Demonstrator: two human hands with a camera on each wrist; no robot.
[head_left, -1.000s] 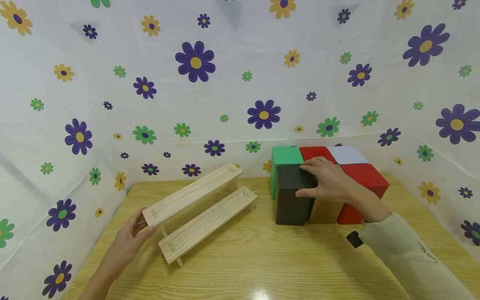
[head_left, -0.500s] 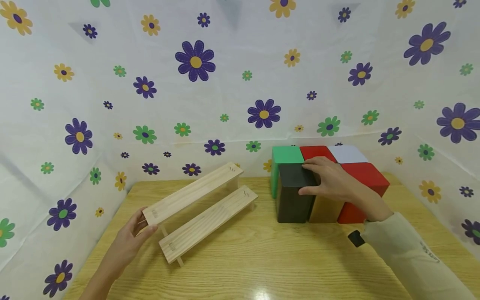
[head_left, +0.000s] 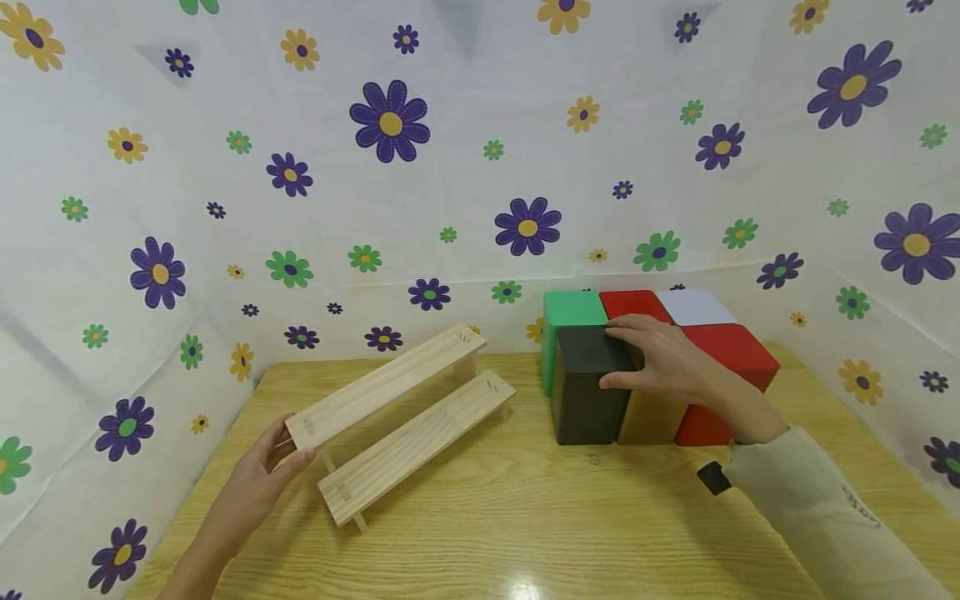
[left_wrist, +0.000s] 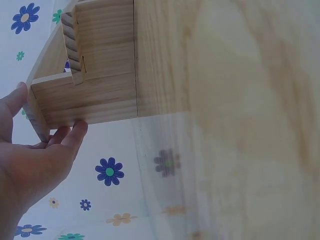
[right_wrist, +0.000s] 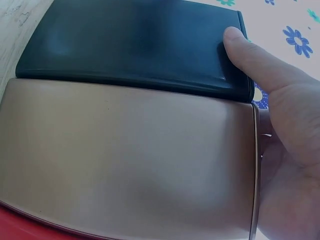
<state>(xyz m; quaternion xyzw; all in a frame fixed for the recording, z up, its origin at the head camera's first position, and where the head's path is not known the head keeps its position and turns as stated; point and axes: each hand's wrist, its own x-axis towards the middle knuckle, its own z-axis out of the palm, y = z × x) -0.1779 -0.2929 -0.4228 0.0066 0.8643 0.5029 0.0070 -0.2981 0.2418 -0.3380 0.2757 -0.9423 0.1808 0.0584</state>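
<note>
A pale wooden two-tier stand sits at an angle on the left of the table. My left hand grips the near end of its upper plank, thumb above and fingers beneath, as the left wrist view shows. On the right, my right hand reaches over a gold box and holds the top of a black box. In the right wrist view its thumb presses the black box's front face near the top; the other fingers are mostly hidden. The black and gold boxes stand side by side.
Behind the black box stand a green box, a red box and a white box. Another red box is right of the gold one. Flower-patterned cloth walls the wooden table at back and sides.
The black box has shifted slightly right with my right hand, closing the narrow gap beside the gold box. My left hand and the stand have stayed put.
</note>
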